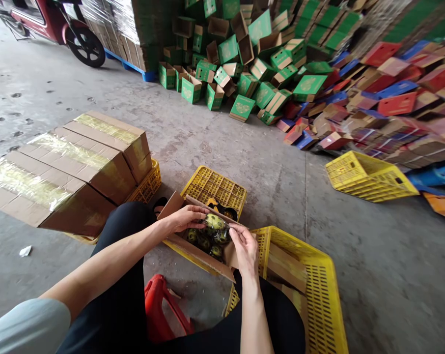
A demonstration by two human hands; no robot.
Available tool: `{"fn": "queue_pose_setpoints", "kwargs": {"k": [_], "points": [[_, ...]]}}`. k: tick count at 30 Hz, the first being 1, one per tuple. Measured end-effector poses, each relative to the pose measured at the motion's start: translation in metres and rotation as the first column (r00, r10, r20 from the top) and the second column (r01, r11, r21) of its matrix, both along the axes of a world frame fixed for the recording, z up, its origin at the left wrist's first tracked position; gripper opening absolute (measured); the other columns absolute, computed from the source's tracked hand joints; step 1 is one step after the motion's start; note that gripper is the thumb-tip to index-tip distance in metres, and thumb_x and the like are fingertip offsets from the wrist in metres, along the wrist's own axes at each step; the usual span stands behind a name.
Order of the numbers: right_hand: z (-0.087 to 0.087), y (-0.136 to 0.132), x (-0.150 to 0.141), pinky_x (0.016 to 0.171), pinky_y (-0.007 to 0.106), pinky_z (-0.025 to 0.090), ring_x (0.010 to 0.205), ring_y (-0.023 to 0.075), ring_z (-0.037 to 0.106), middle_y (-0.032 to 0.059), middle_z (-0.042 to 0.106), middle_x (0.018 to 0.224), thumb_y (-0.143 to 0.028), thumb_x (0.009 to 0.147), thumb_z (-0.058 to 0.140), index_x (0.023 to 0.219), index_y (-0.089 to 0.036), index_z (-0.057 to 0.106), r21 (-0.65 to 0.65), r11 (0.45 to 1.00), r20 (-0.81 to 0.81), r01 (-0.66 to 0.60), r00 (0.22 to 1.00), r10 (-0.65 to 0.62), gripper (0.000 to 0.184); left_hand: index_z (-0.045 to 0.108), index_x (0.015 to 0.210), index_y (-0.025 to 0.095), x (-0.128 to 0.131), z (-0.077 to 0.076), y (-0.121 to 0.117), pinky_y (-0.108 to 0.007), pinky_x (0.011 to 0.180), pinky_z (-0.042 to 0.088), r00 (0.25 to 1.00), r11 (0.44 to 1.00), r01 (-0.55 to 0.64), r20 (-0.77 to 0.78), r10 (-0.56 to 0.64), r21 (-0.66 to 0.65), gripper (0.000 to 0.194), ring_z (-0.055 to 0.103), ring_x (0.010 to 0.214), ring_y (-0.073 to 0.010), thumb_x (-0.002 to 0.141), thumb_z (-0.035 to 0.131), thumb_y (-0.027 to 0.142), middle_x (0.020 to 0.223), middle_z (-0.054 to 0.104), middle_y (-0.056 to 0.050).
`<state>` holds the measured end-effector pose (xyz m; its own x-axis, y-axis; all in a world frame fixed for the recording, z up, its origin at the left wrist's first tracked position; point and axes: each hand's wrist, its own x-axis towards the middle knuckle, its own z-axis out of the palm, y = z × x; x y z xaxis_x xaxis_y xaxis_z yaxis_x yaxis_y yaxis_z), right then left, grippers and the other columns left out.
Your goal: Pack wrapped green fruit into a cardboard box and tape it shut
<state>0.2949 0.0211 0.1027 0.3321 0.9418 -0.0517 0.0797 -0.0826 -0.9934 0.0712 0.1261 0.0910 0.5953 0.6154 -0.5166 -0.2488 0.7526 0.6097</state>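
Note:
An open cardboard box point(198, 253) stands between my knees on a yellow crate. Inside it lie several round green fruits point(215, 222) with dark patches, wrapped in a clear plastic bag point(222, 236). Over the box's left end, my left hand point(189, 218) is closed, its fingertips pinching the bag's edge beside the top fruit. My right hand point(244, 246) pinches the bag at the right end, thumb and fingers together. The fruits' exact kind is unclear, and the lower ones are partly hidden.
Taped cartons point(82, 162) rest on yellow crates at left. An upturned yellow crate point(215, 189) with a black-and-orange tape dispenser point(226, 210) stands ahead. A yellow crate point(321, 285) holding cardboard is at right. A red stool point(159, 309) sits below. Green boxes point(242, 105) are heaped behind.

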Motion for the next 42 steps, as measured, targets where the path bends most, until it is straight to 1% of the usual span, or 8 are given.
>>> {"fn": "queue_pose_setpoints", "kwargs": {"k": [7,13,16,24,29,33,39,42], "points": [[-0.008,0.000,-0.002,0.107,0.047,0.050,0.114,0.0269,0.069,0.0058,0.077,0.114,-0.046,0.078,0.082,0.097,-0.024,0.075,-0.036,0.993,-0.191,0.111,0.975,-0.116,0.029,0.075,0.107,0.011,0.004,-0.001,0.002,-0.022,0.071,0.060,0.999,0.999,0.014,0.048,-0.016,0.036,0.041,0.068,0.065,-0.0095,0.070,0.091,0.014,0.090,0.073,-0.007],[0.005,0.000,-0.004,0.106,0.045,0.051,0.117,0.0274,0.066,0.0066,0.075,0.118,-0.043,0.077,0.083,0.106,-0.026,0.074,0.006,1.000,-0.044,-0.009,0.999,0.010,0.035,0.074,0.103,0.011,-0.001,-0.002,0.003,-0.020,0.070,0.059,1.000,1.000,-0.019,-0.003,0.019,-0.008,0.034,0.071,0.069,-0.0110,0.073,0.089,0.011,0.088,0.074,-0.007],[0.007,0.000,-0.006,0.103,0.045,0.052,0.109,0.0269,0.068,0.0062,0.076,0.111,-0.044,0.079,0.080,0.099,-0.026,0.075,-0.013,0.999,-0.029,-0.040,0.999,0.039,0.028,0.073,0.105,0.012,-0.003,-0.003,0.002,-0.021,0.072,0.059,1.000,1.000,0.008,-0.013,-0.008,-0.001,0.036,0.071,0.071,-0.0114,0.073,0.089,0.012,0.089,0.074,-0.007],[0.008,-0.001,-0.008,0.110,0.045,0.046,0.115,0.0264,0.067,0.0043,0.075,0.108,-0.037,0.082,0.078,0.089,-0.026,0.072,0.060,0.998,-0.112,-0.019,0.993,0.026,0.014,0.067,0.117,0.018,0.006,-0.001,-0.008,-0.028,0.069,0.061,0.985,0.986,0.165,-0.050,-0.167,-0.028,0.056,0.071,0.068,-0.0149,0.075,0.089,0.048,0.091,0.072,-0.004],[0.007,-0.002,-0.007,0.116,0.047,0.039,0.130,0.0288,0.058,0.0052,0.072,0.124,-0.035,0.083,0.071,0.085,-0.026,0.073,0.075,0.994,-0.072,-0.077,0.994,0.082,0.009,0.071,0.103,0.015,0.004,0.000,-0.010,-0.028,0.072,0.059,0.984,0.979,0.175,-0.037,-0.172,0.100,0.054,0.068,0.071,-0.0135,0.065,0.094,0.047,0.089,0.070,-0.004],[0.007,-0.002,-0.004,0.108,0.045,0.047,0.132,0.0301,0.056,0.0065,0.069,0.132,-0.042,0.089,0.061,0.083,-0.025,0.075,0.041,0.997,-0.094,-0.062,0.993,0.065,0.023,0.072,0.106,0.016,0.001,0.003,-0.009,-0.026,0.070,0.056,0.988,0.978,0.138,-0.084,-0.127,0.153,0.057,0.067,0.075,-0.0138,0.063,0.096,0.043,0.094,0.071,-0.005],[0.005,0.001,-0.005,0.091,0.041,0.056,0.103,0.0269,0.070,0.0101,0.076,0.111,-0.055,0.085,0.071,0.096,-0.024,0.075,-0.015,1.000,0.115,0.001,0.993,0.000,0.034,0.072,0.110,0.017,0.001,0.004,-0.009,-0.024,0.068,0.050,0.989,0.970,0.128,-0.101,-0.109,0.205,0.059,0.066,0.072,-0.0131,0.060,0.098,0.037,0.092,0.073,-0.004],[0.001,0.002,-0.007,0.090,0.041,0.056,0.101,0.0275,0.072,0.0101,0.077,0.107,-0.060,0.083,0.073,0.111,-0.024,0.073,-0.107,0.994,0.111,0.011,0.994,0.001,0.046,0.072,0.110,0.017,0.002,0.001,-0.009,-0.024,0.070,0.049,0.991,0.957,0.131,-0.052,-0.122,0.260,0.059,0.066,0.075,-0.0135,0.060,0.098,0.032,0.094,0.072,-0.004]]}}
